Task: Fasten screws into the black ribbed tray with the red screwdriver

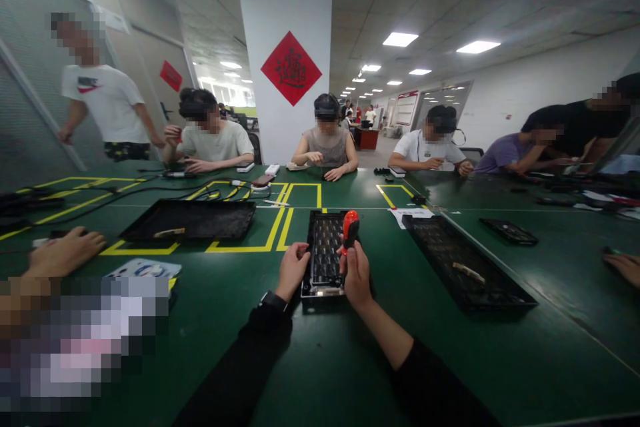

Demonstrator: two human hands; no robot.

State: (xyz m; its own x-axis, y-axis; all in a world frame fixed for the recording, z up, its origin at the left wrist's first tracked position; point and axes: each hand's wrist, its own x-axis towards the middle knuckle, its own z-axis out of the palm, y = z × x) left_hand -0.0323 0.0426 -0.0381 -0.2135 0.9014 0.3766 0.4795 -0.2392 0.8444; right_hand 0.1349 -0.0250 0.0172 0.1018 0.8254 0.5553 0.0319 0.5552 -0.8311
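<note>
A red-and-black screwdriver (351, 232) stands nearly upright in my right hand (357, 275), its fingers wrapped round the handle. Its tip is hidden behind the hand, over the right side of a black rectangular case (326, 257). Rows of dark shapes show inside the case, and a pale strip (324, 292) runs along its near end. My left hand (293, 271) is at the case's left edge with its fingers curled and the fingertips close together. Whether anything small is pinched there I cannot make out.
A wide black tray (190, 221) lies to the left and a long black tray (463, 263) to the right, each with a pale piece inside. Cables (117, 195) cross the green table (320, 373). A neighbour's hand (67, 253) rests at left; several people sit opposite.
</note>
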